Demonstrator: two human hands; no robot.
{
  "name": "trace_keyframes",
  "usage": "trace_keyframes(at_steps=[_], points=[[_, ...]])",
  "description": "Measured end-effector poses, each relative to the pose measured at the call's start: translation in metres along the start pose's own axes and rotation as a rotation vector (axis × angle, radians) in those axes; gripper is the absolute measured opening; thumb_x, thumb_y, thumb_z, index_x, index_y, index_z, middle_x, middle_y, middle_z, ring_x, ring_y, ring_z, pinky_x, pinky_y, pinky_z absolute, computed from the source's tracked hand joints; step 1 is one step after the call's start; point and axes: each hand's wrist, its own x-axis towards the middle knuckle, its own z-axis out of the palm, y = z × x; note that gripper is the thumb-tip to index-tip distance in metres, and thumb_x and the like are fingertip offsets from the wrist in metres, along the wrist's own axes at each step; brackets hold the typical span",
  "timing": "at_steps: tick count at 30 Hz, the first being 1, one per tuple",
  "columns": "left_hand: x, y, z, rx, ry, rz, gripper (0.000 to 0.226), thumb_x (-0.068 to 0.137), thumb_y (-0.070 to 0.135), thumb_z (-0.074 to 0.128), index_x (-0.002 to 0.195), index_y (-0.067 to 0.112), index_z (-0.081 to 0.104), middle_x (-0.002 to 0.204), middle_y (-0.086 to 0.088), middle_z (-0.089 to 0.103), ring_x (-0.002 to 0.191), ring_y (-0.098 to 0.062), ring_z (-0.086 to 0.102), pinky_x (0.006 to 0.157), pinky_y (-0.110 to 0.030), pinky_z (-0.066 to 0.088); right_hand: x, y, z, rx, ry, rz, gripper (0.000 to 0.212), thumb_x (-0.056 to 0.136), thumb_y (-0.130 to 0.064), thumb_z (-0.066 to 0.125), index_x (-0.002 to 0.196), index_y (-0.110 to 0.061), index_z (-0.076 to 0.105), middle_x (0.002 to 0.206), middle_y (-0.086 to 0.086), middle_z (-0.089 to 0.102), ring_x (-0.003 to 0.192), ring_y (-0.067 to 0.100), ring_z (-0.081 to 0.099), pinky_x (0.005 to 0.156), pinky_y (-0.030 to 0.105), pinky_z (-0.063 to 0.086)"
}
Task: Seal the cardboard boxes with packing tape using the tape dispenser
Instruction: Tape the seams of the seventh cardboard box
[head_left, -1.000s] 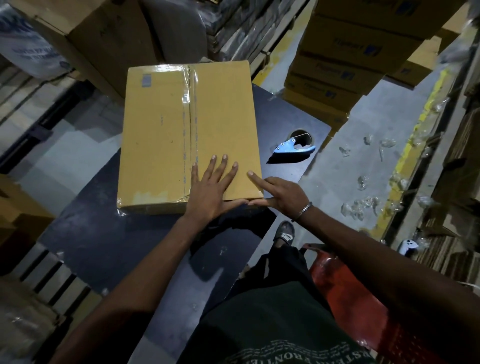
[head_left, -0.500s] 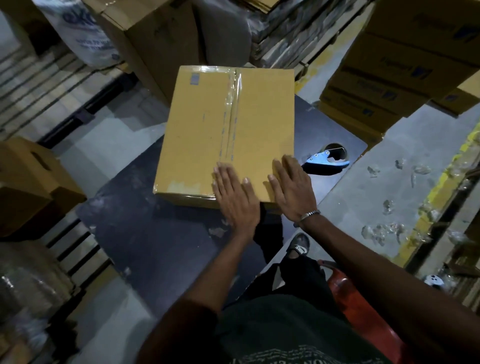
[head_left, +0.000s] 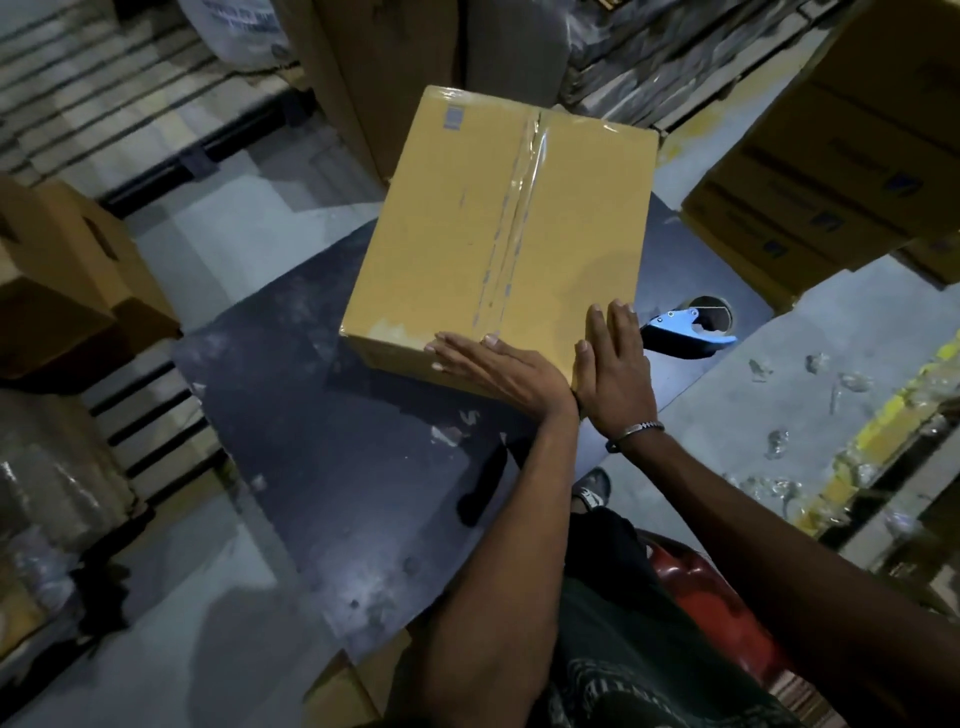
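Observation:
A brown cardboard box (head_left: 467, 228) sits on the dark table (head_left: 322, 457), with clear tape along its centre seam. My left hand (head_left: 498, 371) lies flat with straight fingers against the box's near side and top edge. My right hand (head_left: 615, 364) presses flat on the box's near right corner, fingers straight. The blue tape dispenser (head_left: 693, 325) lies on the table just right of the box, beyond my right hand, untouched.
Stacked cardboard boxes (head_left: 831, 171) stand at the right and behind. Another open box (head_left: 67, 270) sits on the left over a pallet. Crumpled tape scraps (head_left: 779, 441) litter the floor at right. A red stool (head_left: 701, 587) is under me.
The box has turned and slid away toward the far side of the table. My left hand shifted from the top onto the near edge. My right hand moved to the near right corner.

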Motion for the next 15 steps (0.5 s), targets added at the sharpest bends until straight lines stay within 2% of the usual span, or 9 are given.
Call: trace_keyframes(at_steps=[2, 3, 4, 6, 7, 11, 15], points=[[0.002, 0.004, -0.006, -0.038, 0.000, -0.057, 0.061, 0.116, 0.024, 0.034, 0.168, 0.012, 0.005, 0.177, -0.010, -0.002, 0.162, -0.014, -0.011, 0.124, -0.015, 0.001, 0.002, -0.011, -0.005, -0.091, -0.040, 0.071, 0.051, 0.108, -0.034, 0.039, 0.156, -0.015, 0.042, 0.166, 0.014, 0.030, 0.157, 0.031, 0.020, 0.119, 0.053, 0.029], [0.005, 0.005, -0.009, -0.028, 0.008, -0.084, 0.062, 0.116, 0.026, 0.034, 0.168, 0.013, 0.003, 0.177, -0.010, -0.005, 0.160, -0.008, -0.014, 0.123, -0.013, 0.004, 0.006, -0.017, -0.008, -0.123, -0.043, 0.106, 0.049, 0.109, -0.037, 0.038, 0.153, -0.017, 0.043, 0.165, 0.012, 0.030, 0.156, 0.029, 0.020, 0.118, 0.054, 0.028], [0.010, 0.006, -0.013, 0.011, 0.026, -0.103, 0.063, 0.116, 0.030, 0.032, 0.169, 0.012, 0.002, 0.177, -0.009, -0.008, 0.160, -0.009, -0.014, 0.126, -0.018, 0.006, 0.010, -0.024, -0.010, -0.140, -0.035, 0.124, 0.047, 0.109, -0.040, 0.037, 0.149, -0.018, 0.046, 0.164, 0.011, 0.031, 0.156, 0.028, 0.020, 0.116, 0.055, 0.027], [0.028, 0.002, -0.018, 0.176, 0.066, -0.070, 0.064, 0.116, 0.035, 0.029, 0.169, 0.011, 0.002, 0.177, -0.011, -0.006, 0.163, -0.022, -0.006, 0.131, -0.040, 0.010, 0.020, -0.036, -0.009, -0.136, -0.021, 0.127, 0.045, 0.110, -0.042, 0.035, 0.145, -0.018, 0.048, 0.165, 0.011, 0.029, 0.156, 0.028, 0.018, 0.117, 0.056, 0.025], [0.041, -0.002, -0.018, 0.240, 0.064, -0.034, 0.066, 0.116, 0.038, 0.029, 0.168, 0.009, 0.003, 0.176, -0.012, -0.005, 0.163, -0.027, -0.003, 0.132, -0.045, 0.007, 0.024, -0.040, -0.005, -0.134, -0.028, 0.118, 0.046, 0.110, -0.043, 0.034, 0.146, -0.018, 0.048, 0.167, 0.011, 0.027, 0.157, 0.028, 0.017, 0.118, 0.055, 0.023], [0.085, -0.010, -0.012, 0.190, 0.077, -0.076, 0.073, 0.113, 0.047, 0.024, 0.167, 0.003, 0.001, 0.176, -0.012, -0.005, 0.163, -0.028, -0.008, 0.131, -0.037, -0.003, 0.022, -0.045, 0.005, -0.249, -0.059, 0.075, 0.054, 0.110, -0.046, 0.029, 0.154, -0.016, 0.042, 0.167, 0.014, 0.028, 0.156, 0.029, 0.019, 0.121, 0.053, 0.020], [0.083, -0.013, -0.007, 0.213, 0.143, -0.087, 0.075, 0.114, 0.041, 0.040, 0.167, 0.002, 0.004, 0.176, -0.015, -0.001, 0.163, -0.029, 0.000, 0.129, -0.028, -0.003, 0.020, -0.043, 0.007, -0.278, -0.058, 0.078, 0.057, 0.109, -0.047, 0.030, 0.156, -0.016, 0.039, 0.167, 0.014, 0.029, 0.157, 0.029, 0.020, 0.122, 0.053, 0.019]])
